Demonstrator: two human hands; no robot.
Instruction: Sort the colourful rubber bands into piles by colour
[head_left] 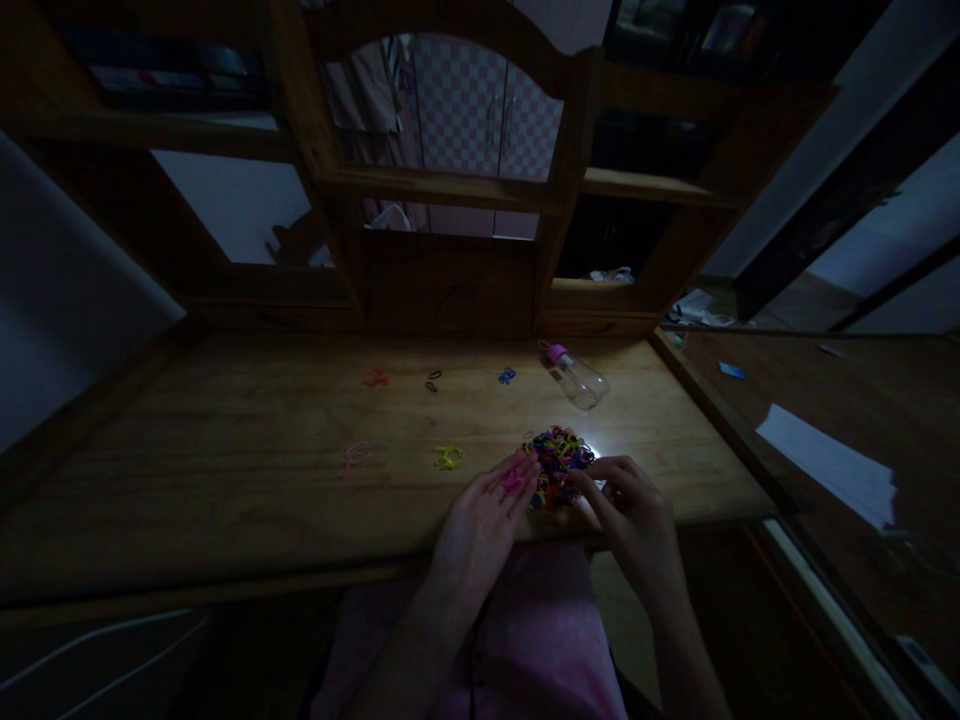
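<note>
A mixed heap of small coloured rubber bands (556,455) lies near the desk's front edge. My left hand (484,510) rests palm up at the heap's left side, with pink rubber bands (514,480) held on its fingers. From the right, my right hand (634,505) reaches into the heap, thumb and forefinger pinched at bands there; the exact one is too small to tell. Separate little groups lie to the left: yellow bands (448,458), pale pink bands (355,457), red-orange bands (376,378), black bands (432,381) and blue bands (507,375).
A clear bottle (583,385) with a pink cap lies on its side behind the heap. Wooden shelves with a mirror (457,110) rise at the desk's back. On the lower surface at right are white papers (829,465) and a blue card (732,370).
</note>
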